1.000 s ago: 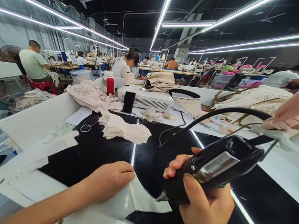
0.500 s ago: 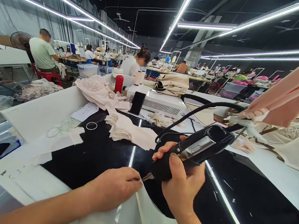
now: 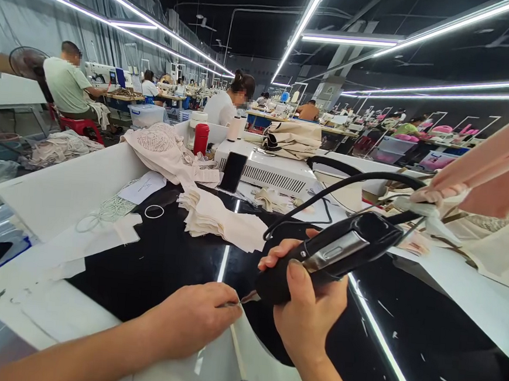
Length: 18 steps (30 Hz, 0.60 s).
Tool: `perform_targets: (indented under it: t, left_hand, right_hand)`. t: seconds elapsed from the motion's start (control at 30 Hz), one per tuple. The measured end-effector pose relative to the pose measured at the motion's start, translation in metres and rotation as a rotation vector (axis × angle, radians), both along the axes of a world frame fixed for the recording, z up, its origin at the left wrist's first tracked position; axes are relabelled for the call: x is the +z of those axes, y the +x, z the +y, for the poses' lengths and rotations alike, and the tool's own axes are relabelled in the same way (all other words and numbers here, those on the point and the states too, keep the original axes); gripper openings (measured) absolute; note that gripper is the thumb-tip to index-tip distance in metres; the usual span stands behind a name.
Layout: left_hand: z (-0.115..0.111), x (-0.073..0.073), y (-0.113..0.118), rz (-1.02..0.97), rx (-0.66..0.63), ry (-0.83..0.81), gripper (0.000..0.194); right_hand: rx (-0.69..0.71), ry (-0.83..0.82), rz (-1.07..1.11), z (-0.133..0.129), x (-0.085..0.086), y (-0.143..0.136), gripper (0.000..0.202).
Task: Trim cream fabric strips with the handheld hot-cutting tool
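My right hand (image 3: 310, 300) is wrapped round a black handheld tool (image 3: 333, 249) with a silver panel and a cable at its rear. The tool's narrow metal tip (image 3: 251, 297) points left and ends at the fingertips of my left hand (image 3: 203, 315). Those fingers pinch the upper corner of a pale fabric piece (image 3: 254, 352), which spreads over the glossy black work surface (image 3: 178, 261). Beyond my hands lies a stack of cream fabric pieces (image 3: 221, 217). A white ring (image 3: 154, 211) rests left of that stack.
A phone (image 3: 233, 172) leans against a white vented box (image 3: 277, 175). Nearby stand a red bottle (image 3: 201, 139) and folded cream fabric (image 3: 292, 139). Pink cloth (image 3: 498, 168) ties up the cable at right. Other people sit at machines behind.
The view has shifted slightly. Both hands keep nearly the same pose, with the tool's tip still at my left fingertips.
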<state>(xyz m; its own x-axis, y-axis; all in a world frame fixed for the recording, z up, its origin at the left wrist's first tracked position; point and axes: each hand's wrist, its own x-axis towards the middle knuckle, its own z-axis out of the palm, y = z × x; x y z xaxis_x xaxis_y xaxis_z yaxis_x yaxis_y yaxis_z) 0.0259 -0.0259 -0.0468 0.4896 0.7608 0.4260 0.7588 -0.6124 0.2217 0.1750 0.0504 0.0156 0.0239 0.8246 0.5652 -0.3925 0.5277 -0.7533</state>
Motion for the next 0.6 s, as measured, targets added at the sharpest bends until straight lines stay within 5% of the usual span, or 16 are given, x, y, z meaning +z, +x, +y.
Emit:
perform_targets:
  t: [0.6]
  left_hand:
    - [-0.003, 0.01, -0.002, 0.02, 0.006, -0.012, 0.023]
  right_hand:
    - [-0.027, -0.031, -0.003, -0.012, 0.004, 0.009, 0.036]
